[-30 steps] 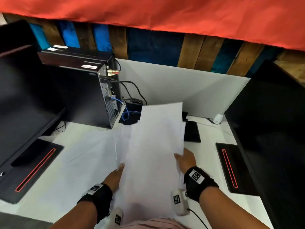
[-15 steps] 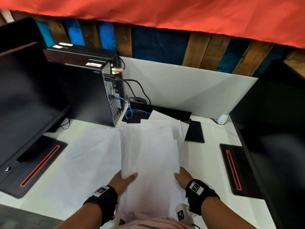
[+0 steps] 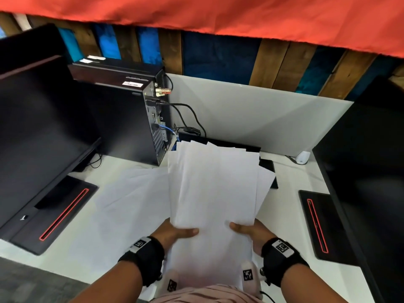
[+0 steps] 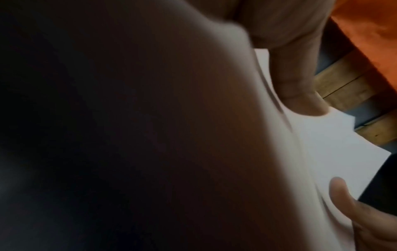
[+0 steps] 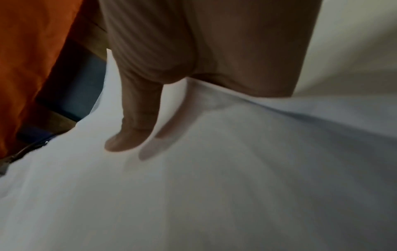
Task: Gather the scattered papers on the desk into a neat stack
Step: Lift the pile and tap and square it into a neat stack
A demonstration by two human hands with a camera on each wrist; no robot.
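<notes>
Papers are gripped at their near edge between the left hand and right hand, thumbs on top, with the long axis running straight away from both hands, corners fanned unevenly at the far end.

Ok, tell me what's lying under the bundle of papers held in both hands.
Under the bundle of papers, more loose sheets lie spread on the white desk to its left. A black flat item pokes out at its far right. Whatever is directly beneath is covered.
</notes>
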